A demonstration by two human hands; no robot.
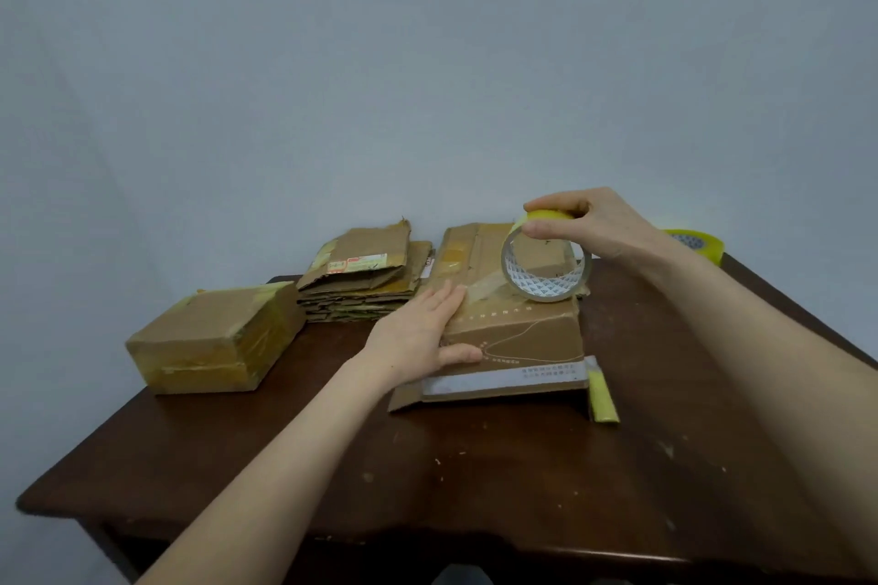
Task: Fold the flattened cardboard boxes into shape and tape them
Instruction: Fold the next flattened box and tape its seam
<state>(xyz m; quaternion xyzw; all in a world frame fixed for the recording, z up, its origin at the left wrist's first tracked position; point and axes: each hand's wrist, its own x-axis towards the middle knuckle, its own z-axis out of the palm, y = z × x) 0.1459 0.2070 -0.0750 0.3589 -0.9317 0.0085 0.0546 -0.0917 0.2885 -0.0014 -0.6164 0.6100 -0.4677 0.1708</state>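
A folded cardboard box (pixel 518 333) stands in the middle of the dark wooden table (pixel 427 466), one flap lying flat at its front. My left hand (pixel 423 333) presses on its left top edge with straight fingers, the thumb down the front face. My right hand (pixel 584 223) grips a roll of clear tape (pixel 546 271) by its upper rim, the roll standing on edge on the box top. A strip of tape runs from the roll to the left along the top, towards my left fingertips.
A taped-up finished box (pixel 214 342) sits at the left. Behind it lies a stack of flattened cardboard boxes (pixel 366 280). A second yellowish tape roll (pixel 698 245) rests at the table's far right corner. A yellow tape strip (pixel 601 394) hangs off the front flap's right end.
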